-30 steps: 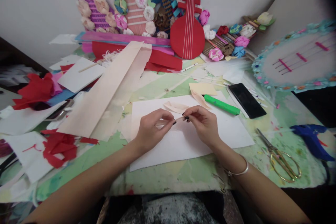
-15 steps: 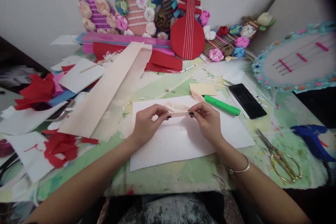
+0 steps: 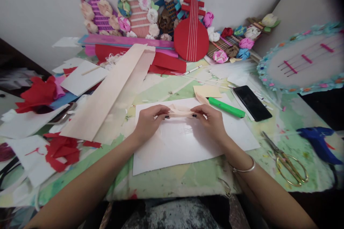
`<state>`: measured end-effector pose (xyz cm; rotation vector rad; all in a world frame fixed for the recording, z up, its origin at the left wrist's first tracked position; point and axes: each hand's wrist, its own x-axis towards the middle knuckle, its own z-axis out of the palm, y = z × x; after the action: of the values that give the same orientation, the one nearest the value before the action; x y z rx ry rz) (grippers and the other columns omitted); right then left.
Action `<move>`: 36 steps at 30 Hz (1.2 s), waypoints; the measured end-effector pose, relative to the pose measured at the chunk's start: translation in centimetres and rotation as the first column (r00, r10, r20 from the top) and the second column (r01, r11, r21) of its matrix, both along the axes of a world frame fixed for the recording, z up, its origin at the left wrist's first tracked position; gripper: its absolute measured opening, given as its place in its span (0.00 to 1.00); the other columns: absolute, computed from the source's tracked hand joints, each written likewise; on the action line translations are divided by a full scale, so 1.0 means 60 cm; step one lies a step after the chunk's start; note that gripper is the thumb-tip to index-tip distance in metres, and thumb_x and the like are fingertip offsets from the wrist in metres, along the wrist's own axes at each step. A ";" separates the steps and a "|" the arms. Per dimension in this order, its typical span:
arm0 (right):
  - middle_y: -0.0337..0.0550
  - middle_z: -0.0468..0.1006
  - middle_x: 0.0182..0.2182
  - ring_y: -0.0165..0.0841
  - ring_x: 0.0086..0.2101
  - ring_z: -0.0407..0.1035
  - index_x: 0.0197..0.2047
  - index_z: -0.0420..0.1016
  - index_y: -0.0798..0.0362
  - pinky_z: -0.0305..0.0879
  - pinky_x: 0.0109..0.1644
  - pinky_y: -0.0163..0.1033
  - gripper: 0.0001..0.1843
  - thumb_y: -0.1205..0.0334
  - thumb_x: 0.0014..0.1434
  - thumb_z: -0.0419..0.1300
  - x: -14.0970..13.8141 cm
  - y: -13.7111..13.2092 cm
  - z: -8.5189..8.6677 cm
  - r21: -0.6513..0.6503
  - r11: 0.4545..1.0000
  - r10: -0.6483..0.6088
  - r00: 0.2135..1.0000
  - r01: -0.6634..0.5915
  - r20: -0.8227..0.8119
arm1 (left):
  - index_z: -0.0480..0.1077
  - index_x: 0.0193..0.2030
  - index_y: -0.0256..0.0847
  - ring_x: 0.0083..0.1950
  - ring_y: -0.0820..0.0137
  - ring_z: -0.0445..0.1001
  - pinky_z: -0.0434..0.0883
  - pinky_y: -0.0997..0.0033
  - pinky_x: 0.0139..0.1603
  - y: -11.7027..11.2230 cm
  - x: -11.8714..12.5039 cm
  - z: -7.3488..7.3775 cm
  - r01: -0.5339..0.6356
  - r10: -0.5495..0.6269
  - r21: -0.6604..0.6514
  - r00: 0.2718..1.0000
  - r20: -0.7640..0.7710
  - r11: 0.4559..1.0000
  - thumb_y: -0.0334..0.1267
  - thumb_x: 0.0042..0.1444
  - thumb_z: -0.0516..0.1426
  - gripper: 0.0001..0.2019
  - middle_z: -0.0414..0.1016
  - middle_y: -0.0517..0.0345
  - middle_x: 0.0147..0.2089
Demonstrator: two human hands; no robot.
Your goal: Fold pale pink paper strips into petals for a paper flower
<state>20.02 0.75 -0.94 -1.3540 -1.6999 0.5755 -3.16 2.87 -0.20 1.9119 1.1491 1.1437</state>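
Observation:
A narrow folded strip of cream crepe paper (image 3: 180, 113) is stretched level between my two hands, above a white sheet (image 3: 166, 150). My left hand (image 3: 150, 121) pinches its left end between thumb and fingers. At the other end, my right hand (image 3: 211, 120) grips it in the same way. Loose folds of the paper rise behind the pinched edge, and a tail of it shows beyond my right fingers. Close to my right hand lie a green glue stick or marker-like tube (image 3: 226, 107) and a pale yellow paper piece (image 3: 206, 91).
Gold-handled scissors (image 3: 286, 159), a black phone (image 3: 252, 102) and a blue glue gun (image 3: 319, 143) lie at the right. Long cream crepe paper (image 3: 107, 93) and red scraps (image 3: 63, 150) cover the left. Decorated paper instruments, including a red one (image 3: 191, 39), lean against the back wall.
My left fingers have shifted slightly left along the strip, so more of it shows between my hands. The strip's edge looks looser and a little curved now.

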 end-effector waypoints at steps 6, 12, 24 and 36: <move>0.40 0.76 0.26 0.32 0.28 0.66 0.29 0.74 0.52 0.59 0.33 0.37 0.05 0.69 0.51 0.58 0.001 0.004 0.000 -0.077 0.997 -0.003 1.000 0.003 -0.004 | 0.73 0.39 0.38 0.31 0.72 0.78 0.77 0.71 0.35 0.003 0.001 -0.002 0.060 -0.050 -0.094 0.994 0.097 0.994 0.27 0.54 0.54 0.08 0.77 0.56 0.34; 0.36 0.68 0.19 0.27 0.21 0.61 0.29 0.71 0.54 0.56 0.25 0.34 0.06 0.61 0.54 0.57 -0.002 0.006 -0.010 -0.206 0.974 0.064 0.988 -0.092 -0.139 | 0.70 0.44 0.36 0.34 0.69 0.80 0.79 0.69 0.37 0.004 0.005 0.001 0.166 -0.105 -0.178 0.945 0.310 0.970 0.37 0.58 0.57 0.09 0.76 0.52 0.39; 0.40 0.75 0.27 0.30 0.28 0.68 0.34 0.74 0.53 0.63 0.32 0.36 0.07 0.59 0.55 0.60 -0.023 -0.011 0.003 -0.231 0.956 0.140 0.975 -0.178 -0.173 | 0.73 0.36 0.36 0.31 0.66 0.80 0.79 0.70 0.32 -0.009 0.013 0.003 0.127 -0.043 -0.305 0.963 0.267 0.944 0.32 0.51 0.62 0.06 0.80 0.54 0.29; 0.45 0.78 0.39 0.40 0.44 0.67 0.39 0.75 0.50 0.63 0.48 0.47 0.11 0.71 0.55 0.54 -0.002 0.017 -0.020 0.100 0.995 0.008 0.990 -0.022 0.140 | 0.77 0.32 0.39 0.35 0.68 0.79 0.75 0.71 0.37 0.003 0.001 -0.004 0.044 0.001 -0.262 0.986 0.170 0.964 0.33 0.51 0.62 0.03 0.81 0.56 0.33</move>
<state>19.93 1.79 -2.17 -1.3357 -1.8276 0.4045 -3.08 3.03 -0.42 1.5893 1.1240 1.0589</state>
